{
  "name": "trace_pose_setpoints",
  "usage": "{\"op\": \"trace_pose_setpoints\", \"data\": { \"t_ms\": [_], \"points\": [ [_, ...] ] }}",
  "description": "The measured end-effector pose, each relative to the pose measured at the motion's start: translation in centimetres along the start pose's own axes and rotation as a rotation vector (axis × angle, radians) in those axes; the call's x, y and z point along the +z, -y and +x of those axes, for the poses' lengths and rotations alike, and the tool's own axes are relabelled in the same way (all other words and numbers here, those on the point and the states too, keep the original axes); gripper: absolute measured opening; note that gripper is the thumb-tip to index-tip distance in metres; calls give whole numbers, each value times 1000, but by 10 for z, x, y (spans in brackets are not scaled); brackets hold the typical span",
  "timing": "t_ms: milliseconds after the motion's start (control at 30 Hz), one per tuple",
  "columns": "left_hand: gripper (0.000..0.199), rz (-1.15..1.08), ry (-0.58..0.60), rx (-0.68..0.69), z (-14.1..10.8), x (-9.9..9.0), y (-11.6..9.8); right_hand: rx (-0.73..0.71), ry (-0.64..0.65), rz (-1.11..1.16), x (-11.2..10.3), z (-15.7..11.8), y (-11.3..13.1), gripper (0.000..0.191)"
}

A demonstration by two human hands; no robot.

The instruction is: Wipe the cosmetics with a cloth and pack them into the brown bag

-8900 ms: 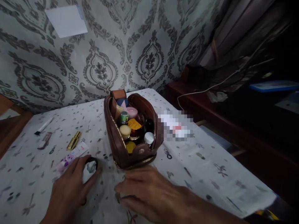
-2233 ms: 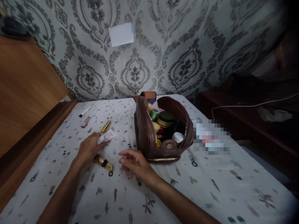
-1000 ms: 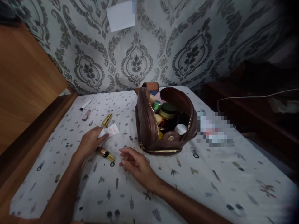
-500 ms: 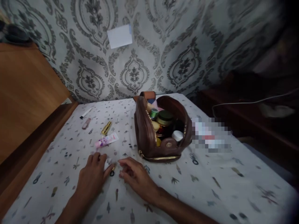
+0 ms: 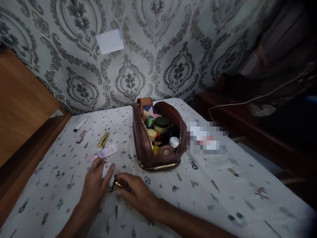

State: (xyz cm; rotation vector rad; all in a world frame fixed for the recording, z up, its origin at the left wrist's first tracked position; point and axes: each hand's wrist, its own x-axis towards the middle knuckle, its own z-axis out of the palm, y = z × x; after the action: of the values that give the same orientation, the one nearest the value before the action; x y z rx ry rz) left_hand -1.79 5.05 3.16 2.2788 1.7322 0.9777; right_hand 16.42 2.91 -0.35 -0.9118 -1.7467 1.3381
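My left hand (image 5: 95, 180) is closed around a crumpled white tissue (image 5: 106, 169), just in front of a pink and white tube (image 5: 107, 151). Beside it, my right hand (image 5: 138, 193) pinches a small gold and black item (image 5: 119, 183) between thumb and fingers. Beyond the tube lies a gold bottle (image 5: 103, 139). An open brown bag (image 5: 146, 145) stands right of the bottle, full of jars and containers, among them a dark-lidded jar (image 5: 161, 124) and a white-capped one (image 5: 174, 142).
Farther left lie a pinkish bottle (image 5: 81, 136) and a white brush-like item (image 5: 80, 125). A blurred-out packet (image 5: 205, 138) is right of the bag. A wooden panel (image 5: 24, 105) borders the left side; patterned wall covering (image 5: 130, 81) rises behind. A white cable (image 5: 242, 103) runs at right.
My right hand has moved in and taken hold of the small gold and black item, which lay by my left hand before. The view has shifted to the right.
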Motion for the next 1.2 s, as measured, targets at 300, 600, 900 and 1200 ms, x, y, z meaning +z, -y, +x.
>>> {"op": "trace_pose_setpoints", "data": {
  "t_ms": [300, 600, 900, 1200],
  "points": [
    [29, -579, -34, -501, 23, 2, -13, 98, -103, 504, -5, 7, 0, 31],
    [35, -654, 398, -395, 8, 5, -12, -32, -223, 270, -10, 5, -7, 24],
    [41, -483, 226, -410, -3, 17, -16, -29, -288, 142, -18, 2, 7, 32],
    [38, -428, 268, -425, -2, 22, 3, -151, -312, 131, -25, 1, 16, 20]
  ]
}}
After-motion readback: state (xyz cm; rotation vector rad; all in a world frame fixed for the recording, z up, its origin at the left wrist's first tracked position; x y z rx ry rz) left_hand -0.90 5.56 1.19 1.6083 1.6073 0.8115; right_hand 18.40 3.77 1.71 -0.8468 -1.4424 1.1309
